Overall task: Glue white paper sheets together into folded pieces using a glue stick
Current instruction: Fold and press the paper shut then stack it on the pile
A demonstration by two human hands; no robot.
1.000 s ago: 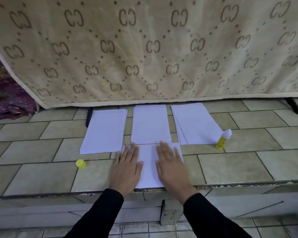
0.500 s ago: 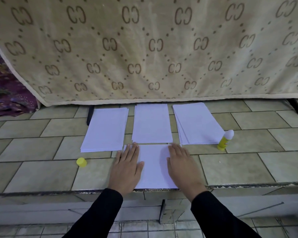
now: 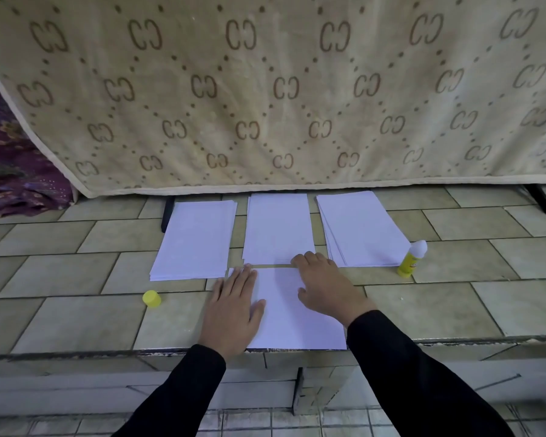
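A white folded sheet (image 3: 289,313) lies at the front edge of the tiled ledge. My left hand (image 3: 234,305) rests flat on its left part, fingers spread. My right hand (image 3: 325,285) lies over its upper right corner, fingertips curled at the near edge of the middle paper sheet (image 3: 278,227). A left paper stack (image 3: 196,239) and a right paper stack (image 3: 361,227) flank that sheet. The yellow glue stick (image 3: 412,258) stands uncapped by the right stack. Its yellow cap (image 3: 152,298) lies to the left of my left hand.
A beige patterned cloth (image 3: 265,89) hangs behind the papers, just above the ledge. Purple fabric (image 3: 10,171) sits at the far left. Dark legs (image 3: 539,198) poke out under the cloth. The tiled ledge (image 3: 76,323) drops off right under my wrists.
My right hand has slid away from me and to the right, from the sheet's middle to its upper right corner. My left hand has stayed flat on the left part.
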